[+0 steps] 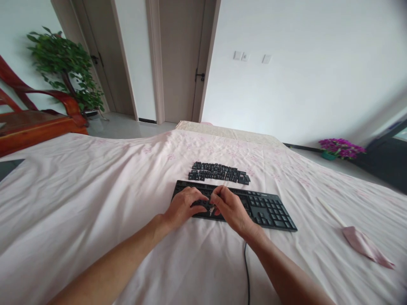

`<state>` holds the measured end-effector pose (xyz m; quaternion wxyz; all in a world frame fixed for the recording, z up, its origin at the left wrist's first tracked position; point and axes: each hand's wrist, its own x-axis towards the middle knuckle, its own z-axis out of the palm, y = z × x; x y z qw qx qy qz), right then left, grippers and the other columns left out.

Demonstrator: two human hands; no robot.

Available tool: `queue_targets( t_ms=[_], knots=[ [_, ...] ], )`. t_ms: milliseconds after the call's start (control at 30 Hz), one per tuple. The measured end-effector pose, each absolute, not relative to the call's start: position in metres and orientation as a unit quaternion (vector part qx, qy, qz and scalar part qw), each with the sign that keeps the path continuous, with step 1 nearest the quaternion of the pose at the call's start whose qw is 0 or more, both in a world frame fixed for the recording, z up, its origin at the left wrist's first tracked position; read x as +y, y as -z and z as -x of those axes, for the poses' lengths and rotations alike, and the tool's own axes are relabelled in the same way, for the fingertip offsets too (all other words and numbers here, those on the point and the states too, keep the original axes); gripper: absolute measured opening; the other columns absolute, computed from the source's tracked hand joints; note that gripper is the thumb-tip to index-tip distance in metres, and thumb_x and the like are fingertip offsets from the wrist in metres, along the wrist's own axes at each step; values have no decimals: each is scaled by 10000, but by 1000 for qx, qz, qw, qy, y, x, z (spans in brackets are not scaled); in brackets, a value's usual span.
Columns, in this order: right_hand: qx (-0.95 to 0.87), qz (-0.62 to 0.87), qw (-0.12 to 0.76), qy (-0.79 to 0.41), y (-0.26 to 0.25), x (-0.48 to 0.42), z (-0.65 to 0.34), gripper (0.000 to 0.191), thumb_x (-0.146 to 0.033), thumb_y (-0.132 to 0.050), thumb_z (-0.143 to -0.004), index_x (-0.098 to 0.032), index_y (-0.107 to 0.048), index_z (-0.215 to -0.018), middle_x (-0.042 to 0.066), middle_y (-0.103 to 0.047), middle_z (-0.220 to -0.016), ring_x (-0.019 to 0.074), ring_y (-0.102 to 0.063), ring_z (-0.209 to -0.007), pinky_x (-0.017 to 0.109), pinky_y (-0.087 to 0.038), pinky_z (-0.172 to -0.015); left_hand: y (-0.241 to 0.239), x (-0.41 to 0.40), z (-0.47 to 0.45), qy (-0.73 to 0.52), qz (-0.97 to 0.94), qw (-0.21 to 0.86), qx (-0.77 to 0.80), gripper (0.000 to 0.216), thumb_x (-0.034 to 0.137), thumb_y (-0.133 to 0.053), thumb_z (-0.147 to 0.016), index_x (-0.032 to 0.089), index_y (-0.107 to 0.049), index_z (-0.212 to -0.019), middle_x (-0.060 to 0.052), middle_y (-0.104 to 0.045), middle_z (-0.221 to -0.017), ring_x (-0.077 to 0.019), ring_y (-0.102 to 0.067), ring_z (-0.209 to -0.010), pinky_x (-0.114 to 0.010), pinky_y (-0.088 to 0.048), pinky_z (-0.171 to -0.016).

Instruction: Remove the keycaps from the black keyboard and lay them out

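Observation:
A black keyboard (pixel 267 210) lies on the pale cloth in front of me, its left part stripped of many keycaps. My left hand (pixel 186 201) rests on the left side of the keyboard, thumb and forefinger apart, with nothing seen between them. Just beside it, my right hand (pixel 227 205) is closed on a thin, pale, wire-like tool (pixel 226 183). The tool's upper end sticks out above the fingers, and a light tip shows below them, over the keyboard; its exact kind is unclear. Behind the keyboard, loose black keycaps (pixel 219 171) are laid out in rows.
The pink-white cloth (pixel 127 203) is wrinkled. At right lies a thin pale stick with a pink cloth piece (pixel 365 245). The keyboard's cable (pixel 246 271) runs towards me. Beyond are a wooden chair (pixel 41 123), a green plant (pixel 63 63) and purple flowers (pixel 340 147).

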<state>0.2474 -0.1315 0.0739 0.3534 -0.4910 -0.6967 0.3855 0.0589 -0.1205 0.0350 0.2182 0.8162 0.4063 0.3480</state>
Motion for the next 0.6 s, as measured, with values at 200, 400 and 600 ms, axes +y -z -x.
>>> queue_targets(
  t_ms=[200, 400, 600],
  knots=[
    [-743, 483, 347, -308, -67, -144, -248, 170, -327, -468, -909, -193, -523, -820, -10, -586, -708, 116, -564, -618, 220, -458, -587, -26, -124, -64, -316, -828, 242, 394, 280, 446, -670, -755, 294, -695, -989, -9, -652, -897, -189, -551, -857, -301, -401, -808],
    [-786, 456, 347, -231, -58, -147, -248, 154, -283, -480, -910, -194, -524, -791, 6, -591, -758, 131, -561, -706, 235, -430, -669, -23, -127, -71, -316, -824, 222, 413, 191, 424, -677, -758, 286, -705, -886, 5, -643, -840, -176, -540, -821, -284, -384, -749],
    [-824, 425, 287, -241, -67, -129, -241, 110, -264, -506, -892, -192, -540, -817, -13, -607, -747, 115, -559, -668, 219, -415, -640, -18, -127, -78, -316, -815, 195, 444, 212, 444, -680, -749, 243, -691, -817, 4, -641, -821, -175, -536, -798, -281, -378, -713]
  ],
)
